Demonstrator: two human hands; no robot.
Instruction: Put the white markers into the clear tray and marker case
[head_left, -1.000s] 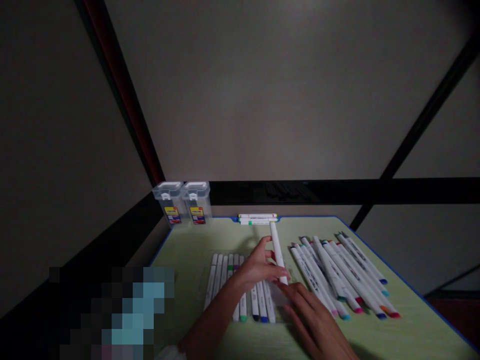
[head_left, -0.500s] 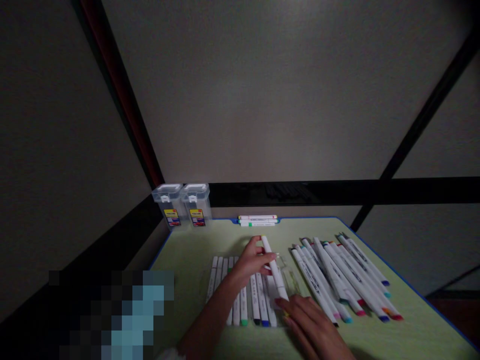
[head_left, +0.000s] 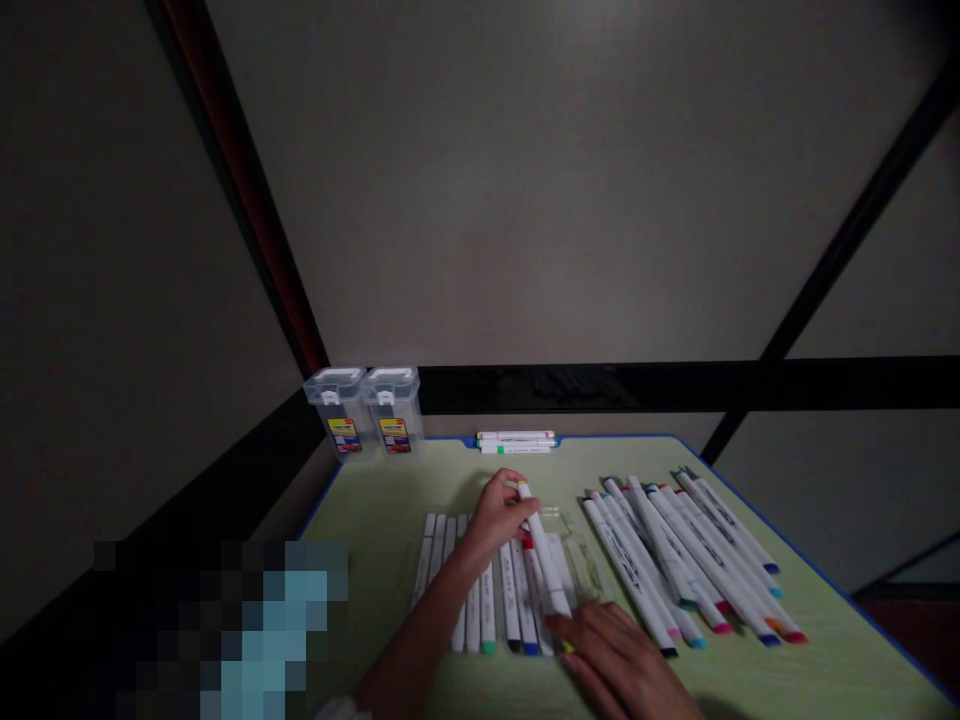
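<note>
A white marker (head_left: 543, 550) with yellow ends slants over a clear plastic case (head_left: 585, 565). My left hand (head_left: 501, 515) grips its far end between thumb and fingers. At the near end, the fingers of my right hand (head_left: 611, 650) close on the marker by its yellow cap. Beneath and left of it, a row of white markers (head_left: 472, 620) lies side by side in the case, showing green, black and blue caps. My left forearm covers part of that row.
Right of the case lies a loose pile of white markers (head_left: 675, 555) with coloured caps. A few more markers (head_left: 516, 442) rest at the table's far edge. Two clear lidded boxes (head_left: 394, 410) stand at the back left. A wall (head_left: 525, 200) rises behind the table (head_left: 630, 455).
The marker has moved slightly left and lower over the row, with both hands still on it. More of the case's right side shows now.
</note>
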